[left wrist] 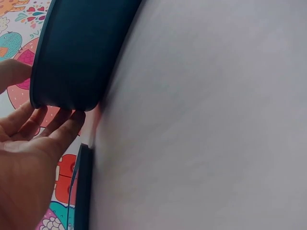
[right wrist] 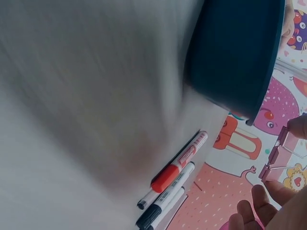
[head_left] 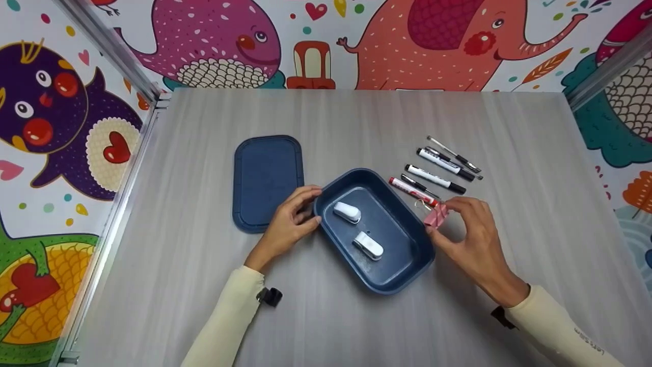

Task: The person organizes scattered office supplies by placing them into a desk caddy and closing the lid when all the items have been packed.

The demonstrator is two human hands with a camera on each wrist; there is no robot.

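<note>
A blue plastic box stands tilted to the camera's axis on the table, with two small white objects that look like mini staplers, one white stapler and another white stapler, on its floor. My left hand holds the box's left corner, thumb and fingers against the outer wall, as the left wrist view also shows. Between thumb and fingertips, my right hand pinches a pink binder clip beside the box's right rim. The right wrist view shows the clip's wire handles.
Left of the box lies its flat blue lid. Several pens and markers lie beyond the right hand, among them a red marker and a black-capped white marker. Printed cartoon panels border the table.
</note>
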